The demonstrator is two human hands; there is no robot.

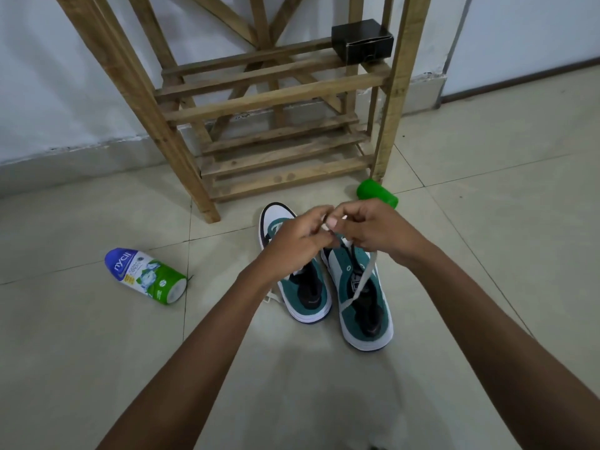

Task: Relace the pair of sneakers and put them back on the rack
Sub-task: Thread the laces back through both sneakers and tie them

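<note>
Two teal, white and black sneakers stand side by side on the tiled floor, toes toward the rack. The left sneaker [303, 287] is partly covered by my left hand [300, 237]. The right sneaker [365, 306] has a white lace [360, 284] running loosely up from its tongue to my hands. Both hands meet above the shoes' toes. My left hand pinches the lace, and my right hand [370, 228] pinches it too. The wooden rack [272, 102] stands just behind, its slatted shelves bare except for a box.
A small black box [362, 42] sits on the rack's upper shelf at right. A green cylinder [376, 192] lies by the rack's right leg. A powder bottle [146, 276] lies on its side on the floor at left. White wall behind.
</note>
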